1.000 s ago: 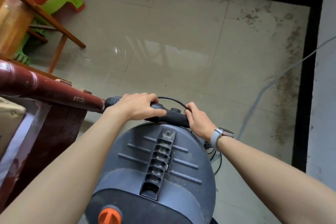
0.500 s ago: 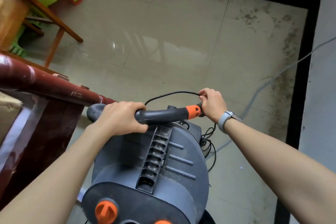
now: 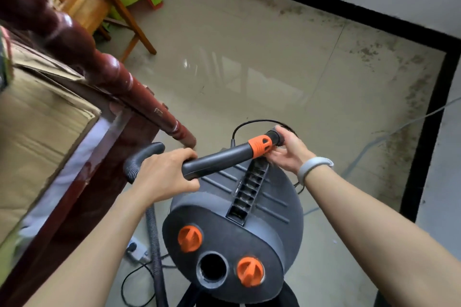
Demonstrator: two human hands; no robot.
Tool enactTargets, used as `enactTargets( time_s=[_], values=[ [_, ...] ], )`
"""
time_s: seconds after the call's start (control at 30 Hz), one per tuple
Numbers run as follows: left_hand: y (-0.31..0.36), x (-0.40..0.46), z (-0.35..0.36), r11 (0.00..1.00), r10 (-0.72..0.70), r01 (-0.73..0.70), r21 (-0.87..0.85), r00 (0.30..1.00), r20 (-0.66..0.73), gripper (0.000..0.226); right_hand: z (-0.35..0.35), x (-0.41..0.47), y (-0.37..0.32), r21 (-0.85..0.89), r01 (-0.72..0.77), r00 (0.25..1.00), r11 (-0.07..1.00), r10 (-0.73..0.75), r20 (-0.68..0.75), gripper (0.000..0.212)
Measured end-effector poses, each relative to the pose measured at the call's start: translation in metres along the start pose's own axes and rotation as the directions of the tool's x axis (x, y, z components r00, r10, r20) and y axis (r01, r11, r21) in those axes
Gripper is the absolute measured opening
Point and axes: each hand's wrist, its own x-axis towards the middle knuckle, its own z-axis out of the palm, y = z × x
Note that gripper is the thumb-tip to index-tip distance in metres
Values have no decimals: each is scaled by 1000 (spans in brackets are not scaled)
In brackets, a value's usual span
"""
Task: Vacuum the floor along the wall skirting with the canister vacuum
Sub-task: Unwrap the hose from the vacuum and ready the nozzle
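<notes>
Left hand (image 3: pixel 166 174) clenched round the dark hose handle (image 3: pixel 217 159), fingers wrapped over the top w/ thumb under. Right hand (image 3: pixel 287 151) gripping the handle's far tip beyond the orange collar (image 3: pixel 260 145), fingers curled at the end (thin black cord (image 3: pixel 249 123) looping just above). Handle held across the top of the canister vacuum (image 3: pixel 234 227): dark grey body, ribbed centre slot, two orange knobs flanking an open round port, standing on the tiled floor (image 3: pixel 249 70) near the black skirting (image 3: pixel 424 139). Ribbed hose (image 3: pixel 153 232) hanging down at left.

Glossy tile floor (image 3: pixel 262 62) — matt plastic canister (image 3: pixel 262 217)
</notes>
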Motion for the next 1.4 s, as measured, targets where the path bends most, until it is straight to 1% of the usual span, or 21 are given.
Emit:
enactTargets(
  time_s=[0.07,0.13,0.23,0.33,0.37,0.43,0.57,0.67,0.83,0.87,0.9,0.93,0.97,1.0,1.03,1.07,1.1,1.17,1.23,1.33,1.4],
  values=[
    [-6,-10,-2,999,-8,9,-51,1000,30,55,12,5,6,-145,55,996,988,-63,-58,12],
    [-12,-22,1,997,-9,17,-78,995,99,52,26,4,14,-298,109,982,948,-150,-118,8],
    [-23,-44,11,984,-14,51,-171,978,209,45,42,-4,28,-451,140,963,881,-226,-144,36],
    [-30,-68,15,946,9,75,-316,966,258,29,48,-15,41,-555,167,951,815,-281,-126,43],
    [-32,-77,16,928,14,89,-362,962,272,29,51,-25,45,-558,172,957,812,-272,-102,38],
    [-37,-96,18,889,9,122,-442,959,284,33,54,-49,58,-470,210,965,857,-258,-38,20],
    [-50,-137,26,798,2,161,-581,963,270,27,59,-107,97,-171,303,953,938,-302,29,21],
    [-52,-163,32,772,20,141,-620,969,244,20,60,-146,134,-33,310,948,950,-307,81,13],
    [-49,-205,49,735,14,154,-660,970,242,19,45,-181,188,-21,338,931,941,-331,157,14],
    [-48,-213,52,729,10,153,-667,972,234,19,38,-183,196,-43,346,928,937,-335,160,17],
    [-47,-221,56,729,4,148,-668,975,220,20,28,-181,203,-122,392,916,912,-374,146,22],
    [-46,-228,60,732,-5,141,-667,979,202,21,18,-178,210,-267,470,883,841,-449,137,29],
    [-46,-235,65,738,-15,137,-661,982,187,20,5,-176,216,-459,547,824,700,-547,147,32],
    [-44,-242,70,739,-28,139,-659,984,177,19,-9,-173,223,-636,576,755,514,-633,172,34],
    [-43,-249,75,729,-44,145,-669,985,165,20,-24,-169,230,-769,543,702,339,-686,193,36],
    [-41,-255,82,710,-67,153,-687,986,151,22,-38,-166,236,-855,476,673,205,-710,205,40],
    [-39,-263,89,689,-96,163,-707,986,134,23,-52,-162,242,-902,412,670,127,-713,206,44],
    [-34,-278,104,660,-170,178,-730,982,87,22,-75,-156,253,-936,352,692,17,-678,248,47],
    [-30,-292,123,636,-262,206,-743,964,43,21,-90,-154,262,-929,359,700,-87,-634,330,48],
    [-27,-311,145,585,-427,260,-768,904,-19,22,-98,-159,262,-892,436,658,-120,-634,407,44],
    [-28,-316,153,549,-488,281,-787,873,-28,19,-92,-160,253,-876,460,620,-146,-654,434,47]
  ],
)
